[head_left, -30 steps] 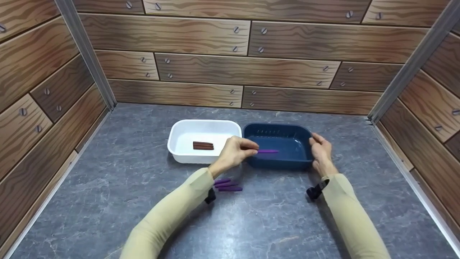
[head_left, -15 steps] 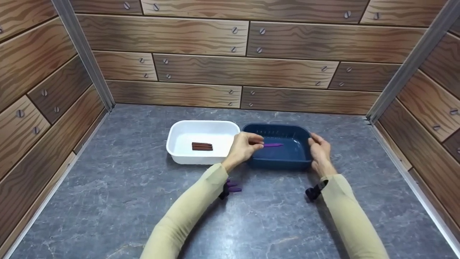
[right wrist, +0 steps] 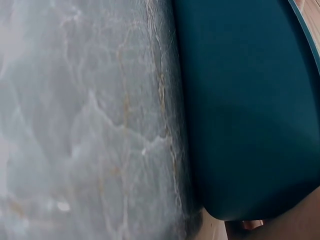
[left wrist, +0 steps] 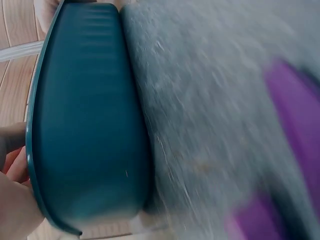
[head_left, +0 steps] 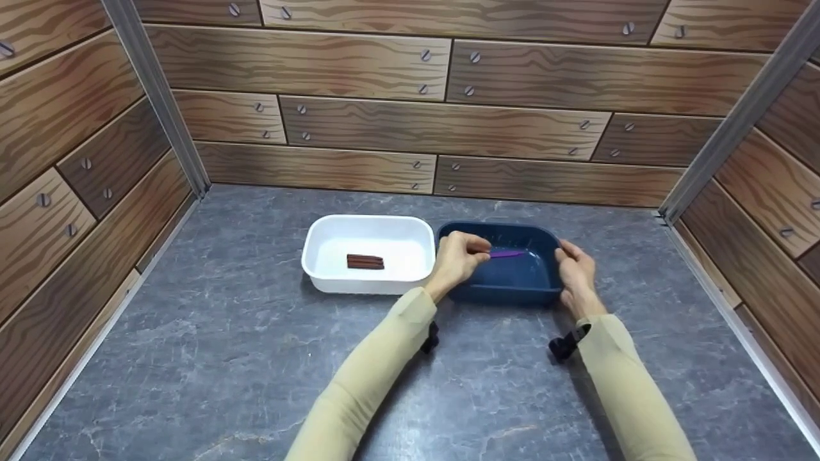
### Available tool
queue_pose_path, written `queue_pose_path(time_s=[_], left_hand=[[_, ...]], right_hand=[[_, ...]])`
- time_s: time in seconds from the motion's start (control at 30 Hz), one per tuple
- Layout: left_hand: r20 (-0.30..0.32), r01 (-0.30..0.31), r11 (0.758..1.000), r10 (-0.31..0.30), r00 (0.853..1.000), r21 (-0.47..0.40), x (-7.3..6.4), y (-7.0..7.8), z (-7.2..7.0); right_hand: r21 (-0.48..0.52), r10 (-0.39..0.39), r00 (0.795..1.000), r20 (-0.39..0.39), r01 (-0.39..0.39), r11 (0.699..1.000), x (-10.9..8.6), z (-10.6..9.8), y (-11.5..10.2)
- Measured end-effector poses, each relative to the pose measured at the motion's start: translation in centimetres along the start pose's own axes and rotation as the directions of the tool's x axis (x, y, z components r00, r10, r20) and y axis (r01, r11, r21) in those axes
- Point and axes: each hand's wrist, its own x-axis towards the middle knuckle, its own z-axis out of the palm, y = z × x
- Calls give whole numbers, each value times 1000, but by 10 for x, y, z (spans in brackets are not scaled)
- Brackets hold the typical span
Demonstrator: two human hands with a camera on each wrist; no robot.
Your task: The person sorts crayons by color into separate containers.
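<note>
My left hand (head_left: pixel 456 259) reaches over the left part of a dark blue plastic container (head_left: pixel 512 296). Its thumb and fingertips pinch a slim purple stick with a pointed end (head_left: pixel 507 254), which points right, above the container's inside. At the container's right end my right hand (head_left: pixel 578 272) grips the wall, thumb at the rim. Low in the left wrist view, part of the left hand (left wrist: pixel 17 210) overlaps the container's rim. More purple sticks (left wrist: pixel 295 120) lie on the table, blurred in that view; the left arm hides them in the head view.
Close beside the blue container on its left stands a white container (head_left: pixel 359 285) with several dark brown sticks (head_left: pixel 365 262) side by side in it. The grey marbled table (head_left: pixel 211 333) is enclosed by wood-patterned walls (head_left: pixel 359 121) at the back and sides.
My left hand has moved right with the purple stick, farther over the blue container. The left sleeve now covers the loose purple sticks in the head view. The right hand keeps its grip.
</note>
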Motion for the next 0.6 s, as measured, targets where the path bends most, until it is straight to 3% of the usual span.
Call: queue_pose_path(time_s=[0.13, 0.4, 0.53, 0.6], left_hand=[[0, 27, 1000, -27, 1000, 9, 4, 2, 8], [-18, 167, 986, -167, 986, -9, 13, 1, 16], [-35, 233, 972, -232, 972, 34, 17, 1, 19], [-40, 246, 965, -243, 969, 93, 19, 1, 22]], right_hand=[[4, -8, 1000, -4, 8, 1000, 0, -1, 1], [1, -7, 1000, -14, 7, 1000, 1, 1, 2], [-2, -6, 1000, -16, 6, 1000, 2, 1, 1], [36, -6, 1000, 31, 5, 999, -2, -3, -2]])
